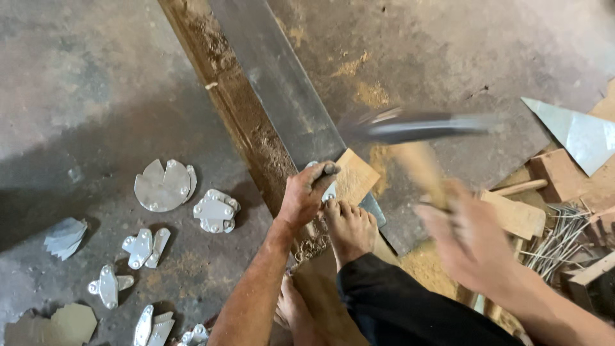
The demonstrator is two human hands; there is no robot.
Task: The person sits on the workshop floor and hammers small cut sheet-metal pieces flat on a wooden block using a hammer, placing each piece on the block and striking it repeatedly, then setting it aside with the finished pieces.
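Observation:
My left hand [306, 195] pinches a small dark punch or nail [328, 170] upright against a small shiny metal piece [328, 190] lying on a long dark steel bar [282, 90]. A small square wood block [354, 178] sits just right of it. My right hand [474, 240], blurred by motion, grips the wooden handle of a hammer [419, 128] whose dark metal head is raised above the bar. My bare foot [349, 230] presses down beside the metal piece.
Several riveted shiny metal pieces [165, 187] lie scattered on the concrete floor at left. A rusty beam [224, 109] runs beside the steel bar. A pile of nails [560, 237], wood scraps [516, 214] and a triangular metal sheet [576, 131] lie at right.

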